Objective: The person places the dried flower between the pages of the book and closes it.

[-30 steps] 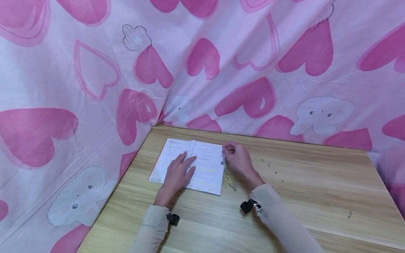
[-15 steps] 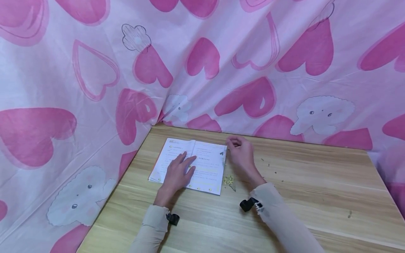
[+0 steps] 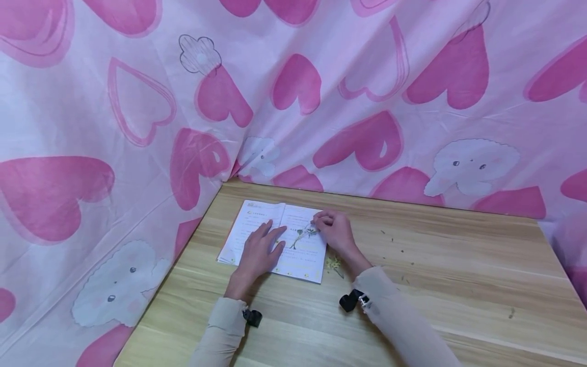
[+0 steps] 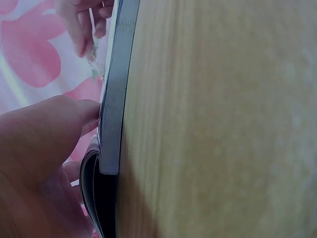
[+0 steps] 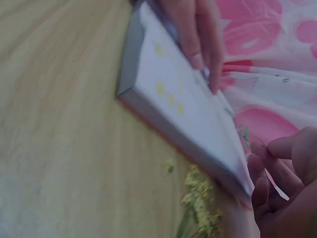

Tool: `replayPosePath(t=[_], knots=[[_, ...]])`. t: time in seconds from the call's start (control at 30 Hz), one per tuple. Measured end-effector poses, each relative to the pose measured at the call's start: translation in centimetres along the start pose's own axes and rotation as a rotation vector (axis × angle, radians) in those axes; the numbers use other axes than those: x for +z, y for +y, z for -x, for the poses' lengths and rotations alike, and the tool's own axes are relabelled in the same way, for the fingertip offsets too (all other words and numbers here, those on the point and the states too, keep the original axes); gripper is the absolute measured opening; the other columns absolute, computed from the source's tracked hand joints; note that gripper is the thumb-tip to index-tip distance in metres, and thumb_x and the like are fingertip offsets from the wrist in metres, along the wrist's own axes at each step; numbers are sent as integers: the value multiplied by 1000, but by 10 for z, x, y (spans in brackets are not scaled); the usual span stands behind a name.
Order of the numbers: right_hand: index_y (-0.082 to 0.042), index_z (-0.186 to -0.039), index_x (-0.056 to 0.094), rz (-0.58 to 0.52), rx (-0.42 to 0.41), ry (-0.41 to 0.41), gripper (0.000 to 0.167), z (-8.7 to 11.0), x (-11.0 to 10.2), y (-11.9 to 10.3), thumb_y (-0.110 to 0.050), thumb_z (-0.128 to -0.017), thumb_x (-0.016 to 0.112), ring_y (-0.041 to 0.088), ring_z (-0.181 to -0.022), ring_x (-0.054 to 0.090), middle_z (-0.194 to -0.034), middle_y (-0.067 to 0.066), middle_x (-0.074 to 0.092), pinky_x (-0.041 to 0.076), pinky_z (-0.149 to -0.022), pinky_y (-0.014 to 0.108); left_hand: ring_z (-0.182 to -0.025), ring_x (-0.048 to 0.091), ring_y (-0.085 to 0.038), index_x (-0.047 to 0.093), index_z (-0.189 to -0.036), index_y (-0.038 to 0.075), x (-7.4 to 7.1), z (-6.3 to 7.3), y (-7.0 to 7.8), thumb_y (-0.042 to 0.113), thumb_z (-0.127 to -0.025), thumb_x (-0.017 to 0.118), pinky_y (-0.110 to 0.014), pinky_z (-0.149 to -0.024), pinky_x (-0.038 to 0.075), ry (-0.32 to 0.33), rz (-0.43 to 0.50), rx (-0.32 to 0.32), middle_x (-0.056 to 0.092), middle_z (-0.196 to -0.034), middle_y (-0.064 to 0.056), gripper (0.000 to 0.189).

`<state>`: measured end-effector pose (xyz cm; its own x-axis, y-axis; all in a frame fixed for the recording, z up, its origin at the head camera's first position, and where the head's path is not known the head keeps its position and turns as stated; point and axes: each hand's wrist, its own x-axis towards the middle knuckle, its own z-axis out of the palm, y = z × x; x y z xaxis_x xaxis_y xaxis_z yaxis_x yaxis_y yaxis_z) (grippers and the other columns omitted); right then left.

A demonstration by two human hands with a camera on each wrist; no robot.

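Note:
An open book (image 3: 293, 265) with printed pages lies on the wooden table. My left hand (image 3: 258, 250) rests spread across it, fingers straight over the middle fold; in the left wrist view the thumb of that left hand (image 4: 44, 134) presses at the page edge. Above the right-hand page, my right hand (image 3: 337, 233) pinches a thin plant sprig (image 3: 300, 235) with small green leaves, between thumb and fingertips. The sprig overlaps the printed text. Just beside the book's right edge lies a small yellow flower cluster (image 5: 198, 198), under the right wrist in the head view.
Small dark plant bits (image 3: 392, 239) are scattered on the table (image 3: 435, 285) to the right. A pink heart-patterned cloth (image 3: 357, 76) hangs behind and along the left side, right at the table's edges.
The right hand moved up and right past the book's corner, then back left and down, bringing the sprig over the right-hand page. The left hand has stayed on the book.

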<state>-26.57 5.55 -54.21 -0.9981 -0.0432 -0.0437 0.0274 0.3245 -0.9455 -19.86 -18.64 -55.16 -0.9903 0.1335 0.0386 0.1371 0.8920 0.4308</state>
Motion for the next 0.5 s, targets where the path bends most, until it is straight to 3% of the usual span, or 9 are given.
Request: replayPosePath(t=[0.23,0.5], knots=[[-9,-108,79,109,-82,-13,10,-1,0,7,-14,-102,75,21,-95,77,-101,7,84,63,-90,40,-164,33,-37,58,-157,31,0,1,1,40,-109,63,-67,-130,29,25,9,22,39,-175,-13,49],[-17,-109,79,277,-127,-13,9,1,-4,7,-21,-101,76,19,-85,63,-103,2,79,49,-74,32,-164,33,-38,59,-156,30,-1,3,1,38,-109,63,-68,-130,28,30,26,20,39,-175,-14,48]])
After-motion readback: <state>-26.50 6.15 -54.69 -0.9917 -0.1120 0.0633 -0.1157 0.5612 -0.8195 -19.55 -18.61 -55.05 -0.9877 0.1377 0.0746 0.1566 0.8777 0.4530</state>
